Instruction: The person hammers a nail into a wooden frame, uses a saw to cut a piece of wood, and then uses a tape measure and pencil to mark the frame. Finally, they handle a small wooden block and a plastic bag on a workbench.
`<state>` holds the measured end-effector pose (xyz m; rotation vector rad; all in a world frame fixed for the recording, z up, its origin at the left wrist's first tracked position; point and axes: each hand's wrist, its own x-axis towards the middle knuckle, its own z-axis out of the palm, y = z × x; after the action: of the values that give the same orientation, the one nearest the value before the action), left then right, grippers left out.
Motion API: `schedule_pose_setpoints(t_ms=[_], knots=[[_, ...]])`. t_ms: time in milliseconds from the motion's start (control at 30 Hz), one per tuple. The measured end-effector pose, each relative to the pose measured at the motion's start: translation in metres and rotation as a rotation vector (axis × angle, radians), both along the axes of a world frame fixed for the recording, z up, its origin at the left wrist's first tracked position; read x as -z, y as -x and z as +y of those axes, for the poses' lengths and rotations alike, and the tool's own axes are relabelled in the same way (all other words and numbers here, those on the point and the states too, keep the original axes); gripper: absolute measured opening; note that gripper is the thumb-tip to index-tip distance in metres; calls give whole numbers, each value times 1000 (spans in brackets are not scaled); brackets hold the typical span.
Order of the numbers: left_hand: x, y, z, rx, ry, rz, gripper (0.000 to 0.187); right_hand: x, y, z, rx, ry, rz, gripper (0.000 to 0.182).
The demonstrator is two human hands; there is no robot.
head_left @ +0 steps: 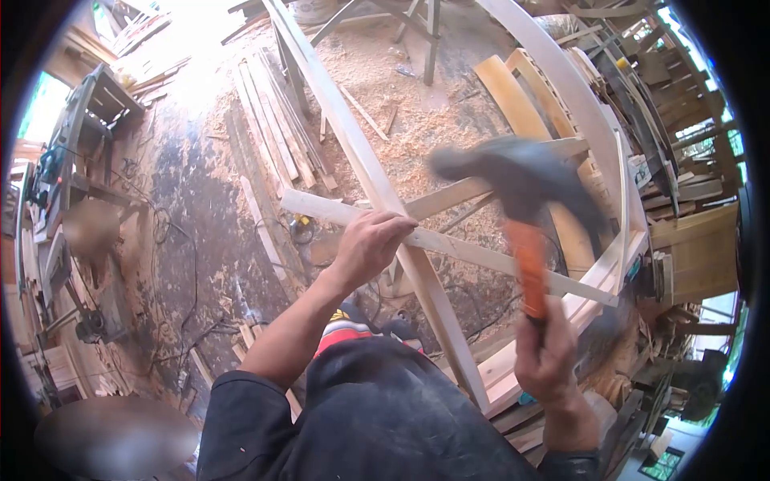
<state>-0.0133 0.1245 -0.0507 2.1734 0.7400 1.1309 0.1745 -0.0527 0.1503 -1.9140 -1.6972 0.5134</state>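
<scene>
My right hand [549, 357] is closed round the orange handle of a claw hammer [529, 256]. The hammer is raised to the right of the frame, its dark head blurred by motion. My left hand [373, 244] grips a thin wooden strip [473, 255] where it crosses over a long wooden beam [353, 148]. Its fingers are bent together at that crossing, and whether a nail is between the fingertips cannot be seen. The strip slants down to the right, its far end near the lower side of a wooden frame [521, 365].
A curved wooden piece [553, 64] rises at the right. Several loose boards [273, 120] lie on the sawdust-strewn floor [180, 192], with cables at the left. Stacked timber [642, 120] lines the right side. A workbench [96, 112] stands far left, near a sawhorse leg [431, 48] further back.
</scene>
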Motion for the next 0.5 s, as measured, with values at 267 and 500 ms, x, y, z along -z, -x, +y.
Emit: schedule_pose_setpoints(t_ms=[267,500], knots=[[-27,37,30,-43,-138,588,49,50,-10,0,-9,218,13,15],[6,28,38,-83,-174,694,21,48,4,-21,145,-315,334,11]])
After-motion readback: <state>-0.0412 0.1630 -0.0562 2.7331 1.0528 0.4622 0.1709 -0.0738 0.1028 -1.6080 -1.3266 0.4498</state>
